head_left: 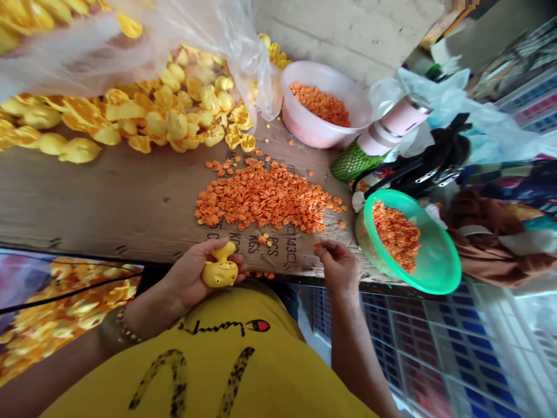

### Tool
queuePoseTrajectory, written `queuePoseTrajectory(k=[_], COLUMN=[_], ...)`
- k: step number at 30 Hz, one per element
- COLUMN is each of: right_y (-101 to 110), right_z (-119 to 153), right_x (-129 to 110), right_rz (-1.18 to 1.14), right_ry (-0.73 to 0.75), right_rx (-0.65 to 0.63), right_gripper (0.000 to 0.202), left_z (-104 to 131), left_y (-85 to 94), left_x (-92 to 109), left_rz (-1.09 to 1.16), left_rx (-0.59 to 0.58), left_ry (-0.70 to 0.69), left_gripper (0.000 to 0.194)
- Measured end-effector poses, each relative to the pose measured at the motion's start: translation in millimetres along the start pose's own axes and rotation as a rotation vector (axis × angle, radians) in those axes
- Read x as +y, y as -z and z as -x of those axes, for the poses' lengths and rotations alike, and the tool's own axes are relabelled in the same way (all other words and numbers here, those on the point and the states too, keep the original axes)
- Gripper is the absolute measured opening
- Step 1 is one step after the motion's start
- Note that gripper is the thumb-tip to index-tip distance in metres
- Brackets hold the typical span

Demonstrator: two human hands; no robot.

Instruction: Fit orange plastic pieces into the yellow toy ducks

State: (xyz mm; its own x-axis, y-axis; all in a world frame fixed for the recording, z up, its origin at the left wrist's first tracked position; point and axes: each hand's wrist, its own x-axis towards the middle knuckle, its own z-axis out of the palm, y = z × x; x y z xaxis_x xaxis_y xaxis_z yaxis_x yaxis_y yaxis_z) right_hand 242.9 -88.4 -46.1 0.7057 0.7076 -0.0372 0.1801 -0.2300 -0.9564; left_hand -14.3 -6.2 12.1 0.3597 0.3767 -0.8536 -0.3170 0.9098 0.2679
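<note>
Hands: two, both in the lower middle of the frame; the left hand [209, 270] is left of centre and the right hand [337, 264] right of it.
Left fingers: curled around one yellow duck-like piece [220, 274], with two rounded lobes and small dark eyes; whether it is one part or two joined, I cannot tell.
Right fingers: thumb and forefinger closed narrowly on one small orange piece [317, 246], just above the near edge of the cardboard.
Orange heap: one, loose on the cardboard [130, 203] at the centre of the frame; too many pieces to count, with a few strays around it [261, 197].
Bowls: two, both holding orange pieces like those in the heap. The pale bowl [304, 125] stands at upper centre-right; the green-rimmed bowl [448, 273] sits tilted at lower right.
Yellow pieces: two uncounted masses, one across the upper left [174, 125], the other at lower left, below the table edge [65, 313].
Plastic bag: one, clear, at upper left, lying over and among yellow pieces [237, 35].
Tumbler: one, pink, tilted, its base in a green net sleeve [359, 159], between the two bowls [400, 122].
Black strapped bag: one, right of the tumbler [448, 145].
</note>
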Motion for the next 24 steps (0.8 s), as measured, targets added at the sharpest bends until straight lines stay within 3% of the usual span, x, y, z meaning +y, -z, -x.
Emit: queuePoseTrajectory(k=[2,5,9,13,16,19,21,24], right_y=[10.8,5.3,-13.8,-6.2,14.0,36.7,50.4,67.1], right_z=[-8.2,-14.7,-41.5,-97.0,-141.0,-180.4,-203.3,-227.0], right_x=[7.9,2.1,-30.1,-71.9,-100.5,-120.0,-125.2,-123.2], right_rz=[0.067,0.105,0.218,0.449,0.626,0.800,0.859,0.865], right_ry=[0.073,0.165,0.420,0.621,0.645,0.633,0.553,0.446], right_rx=[0.086,0.095,0.063,0.061,0.037,0.196,0.310,0.364], right_gripper=[0.017,0.015,0.011,0.017,0.020,0.024,0.027,0.024], left_z=[-1.0,-2.5,-3.3,0.6,2.6,1.2,-0.6,-2.6], left_y=[-0.5,-2.0,-3.6,-2.1,1.8,5.2,5.9,5.7], left_x=[-0.7,-2.7,-5.5,-5.2,-3.8,-2.7,-2.3,-1.9], left_rz=[-0.010,-0.024,-0.060,-0.048,-0.010,-0.001,-0.002,0.000], left_rx=[-0.002,-0.013,0.001,0.014,0.030,0.029,0.029,0.031], left_ry=[-0.004,0.000,-0.013,-0.007,-0.015,-0.026,-0.024,-0.010], left_gripper=[0.005,0.005,0.003,0.003,0.004,0.007,0.008,0.006])
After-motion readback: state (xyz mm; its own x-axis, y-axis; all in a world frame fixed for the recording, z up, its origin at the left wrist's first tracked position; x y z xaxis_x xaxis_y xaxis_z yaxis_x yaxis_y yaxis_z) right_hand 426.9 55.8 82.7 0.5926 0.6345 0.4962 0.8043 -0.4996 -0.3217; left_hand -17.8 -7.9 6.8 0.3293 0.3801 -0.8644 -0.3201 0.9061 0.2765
